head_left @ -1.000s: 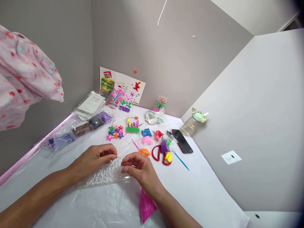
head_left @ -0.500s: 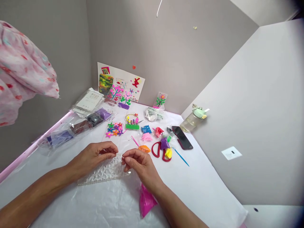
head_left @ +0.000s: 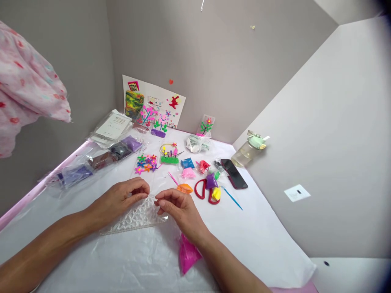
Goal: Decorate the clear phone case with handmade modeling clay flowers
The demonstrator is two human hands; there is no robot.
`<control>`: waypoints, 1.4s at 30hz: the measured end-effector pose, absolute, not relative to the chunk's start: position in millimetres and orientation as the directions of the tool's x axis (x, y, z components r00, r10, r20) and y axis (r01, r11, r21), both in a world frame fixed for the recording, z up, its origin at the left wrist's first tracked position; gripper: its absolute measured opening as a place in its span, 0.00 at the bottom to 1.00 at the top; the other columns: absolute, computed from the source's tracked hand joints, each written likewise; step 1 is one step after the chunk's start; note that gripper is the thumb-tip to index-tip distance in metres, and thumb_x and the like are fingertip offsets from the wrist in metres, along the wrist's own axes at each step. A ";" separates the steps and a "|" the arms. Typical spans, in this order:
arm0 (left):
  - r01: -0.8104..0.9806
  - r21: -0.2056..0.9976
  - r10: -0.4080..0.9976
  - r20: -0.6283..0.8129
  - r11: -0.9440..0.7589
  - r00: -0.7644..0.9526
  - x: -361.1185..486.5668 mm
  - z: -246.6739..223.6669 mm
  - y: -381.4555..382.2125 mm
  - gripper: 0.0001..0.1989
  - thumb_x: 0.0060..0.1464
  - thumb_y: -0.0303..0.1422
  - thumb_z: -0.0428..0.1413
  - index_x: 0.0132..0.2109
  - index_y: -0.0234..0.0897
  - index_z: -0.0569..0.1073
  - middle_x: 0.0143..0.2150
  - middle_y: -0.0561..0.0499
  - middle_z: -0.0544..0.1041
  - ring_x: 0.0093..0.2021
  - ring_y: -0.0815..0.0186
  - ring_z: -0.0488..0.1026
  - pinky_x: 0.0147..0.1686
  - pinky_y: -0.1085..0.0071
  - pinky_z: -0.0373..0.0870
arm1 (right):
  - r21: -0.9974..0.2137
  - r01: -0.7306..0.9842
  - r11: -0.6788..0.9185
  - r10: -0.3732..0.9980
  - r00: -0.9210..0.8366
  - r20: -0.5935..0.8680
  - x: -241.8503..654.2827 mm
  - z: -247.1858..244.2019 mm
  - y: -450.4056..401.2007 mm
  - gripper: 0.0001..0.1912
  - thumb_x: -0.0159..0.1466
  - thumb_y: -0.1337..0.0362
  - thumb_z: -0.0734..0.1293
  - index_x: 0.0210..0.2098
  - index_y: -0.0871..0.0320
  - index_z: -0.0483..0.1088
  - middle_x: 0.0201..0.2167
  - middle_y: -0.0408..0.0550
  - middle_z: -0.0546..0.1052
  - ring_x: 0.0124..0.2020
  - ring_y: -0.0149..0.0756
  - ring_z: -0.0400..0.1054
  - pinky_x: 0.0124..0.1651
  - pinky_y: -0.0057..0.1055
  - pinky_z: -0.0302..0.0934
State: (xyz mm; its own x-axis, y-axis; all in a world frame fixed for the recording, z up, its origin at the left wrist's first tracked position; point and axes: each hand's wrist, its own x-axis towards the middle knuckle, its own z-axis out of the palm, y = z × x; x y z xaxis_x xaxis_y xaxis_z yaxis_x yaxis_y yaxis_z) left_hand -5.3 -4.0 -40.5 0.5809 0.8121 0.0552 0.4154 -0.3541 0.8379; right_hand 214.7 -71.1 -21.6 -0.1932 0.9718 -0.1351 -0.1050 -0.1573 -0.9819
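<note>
A clear plastic sheet with moulded flower-like hollows (head_left: 137, 216) lies on the white table covering. Over its back left part is my left hand (head_left: 130, 194), thumb and fingertips brought together in a pinch. My right hand (head_left: 177, 209) hovers over the sheet's right end, its fingers curled towards the thumb. A narrow gap separates the fingertips of the two hands. Whatever either pinch holds is too small or hidden to make out. Below my right wrist lies a bright pink clay packet (head_left: 187, 254). An orange clay packet (head_left: 185, 188) sits just beyond the right hand.
Red-handled scissors (head_left: 200, 189) lie under purple (head_left: 211, 181) and yellow clay (head_left: 216, 194). Beside them are a blue stick (head_left: 233, 198) and a phone (head_left: 234, 174). Small clay flowers (head_left: 146, 162) and a green flower piece (head_left: 170, 160) stand farther back. Bagged clay (head_left: 76, 176) lines the left edge.
The camera view has shifted slightly, so the whole scene sits a little higher. Both hands stay over the clear sheet in nearly the same pose.
</note>
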 end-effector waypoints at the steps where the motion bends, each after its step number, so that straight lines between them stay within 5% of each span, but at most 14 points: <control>1: 0.421 0.828 0.812 0.068 -0.371 0.580 -5.0 -40.5 -3.6 0.15 0.65 0.46 0.52 0.38 0.42 0.76 0.38 0.52 0.78 0.39 0.60 0.74 0.39 0.69 0.67 | -0.981 -0.106 -0.160 0.972 -0.192 -0.137 214.7 -21.7 -71.0 0.14 0.60 0.54 0.78 0.39 0.57 0.81 0.35 0.44 0.80 0.31 0.30 0.73 0.41 0.30 0.69; 9: 0.491 0.720 0.800 0.149 -0.490 0.581 -4.7 -47.5 0.0 0.25 0.68 0.51 0.47 0.26 0.40 0.68 0.28 0.54 0.69 0.30 0.63 0.69 0.33 0.69 0.63 | -0.986 -0.075 -0.151 0.965 -0.228 -0.130 215.1 -21.3 -72.0 0.12 0.62 0.55 0.75 0.39 0.57 0.80 0.34 0.43 0.80 0.29 0.29 0.71 0.39 0.29 0.68; 15: 0.415 0.768 0.772 0.158 -0.488 0.616 -6.0 -48.7 0.4 0.15 0.66 0.45 0.54 0.37 0.43 0.79 0.39 0.51 0.79 0.41 0.58 0.75 0.42 0.67 0.69 | -0.984 -0.090 -0.152 0.967 -0.218 -0.130 215.0 -21.2 -71.5 0.14 0.62 0.53 0.76 0.40 0.57 0.80 0.34 0.43 0.80 0.30 0.29 0.72 0.39 0.29 0.67; 21: 0.393 0.713 0.715 0.217 -0.581 0.664 -9.8 -62.0 6.4 0.15 0.68 0.42 0.53 0.44 0.49 0.85 0.40 0.49 0.81 0.44 0.58 0.76 0.43 0.66 0.70 | -0.975 -0.140 -0.174 0.968 -0.209 -0.143 214.5 -23.7 -70.3 0.18 0.57 0.52 0.80 0.40 0.57 0.78 0.32 0.42 0.79 0.30 0.31 0.72 0.40 0.30 0.68; 42: 0.409 0.703 0.755 0.280 -0.582 0.593 -9.9 -63.6 5.1 0.15 0.69 0.41 0.51 0.49 0.45 0.82 0.48 0.48 0.83 0.52 0.55 0.77 0.54 0.60 0.72 | -0.971 -0.158 -0.180 0.973 -0.173 -0.152 214.4 -28.6 -70.2 0.12 0.56 0.61 0.80 0.37 0.57 0.78 0.34 0.43 0.82 0.36 0.32 0.74 0.43 0.31 0.68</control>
State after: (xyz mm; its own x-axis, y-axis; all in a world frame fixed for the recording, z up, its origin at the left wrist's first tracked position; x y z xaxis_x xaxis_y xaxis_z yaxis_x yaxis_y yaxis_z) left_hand -9.9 5.1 -63.6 0.5926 0.7551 0.2804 0.4086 -0.5818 0.7032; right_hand 214.4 -70.2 -28.6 -0.1733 0.9731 -0.1521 -0.1585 -0.1800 -0.9708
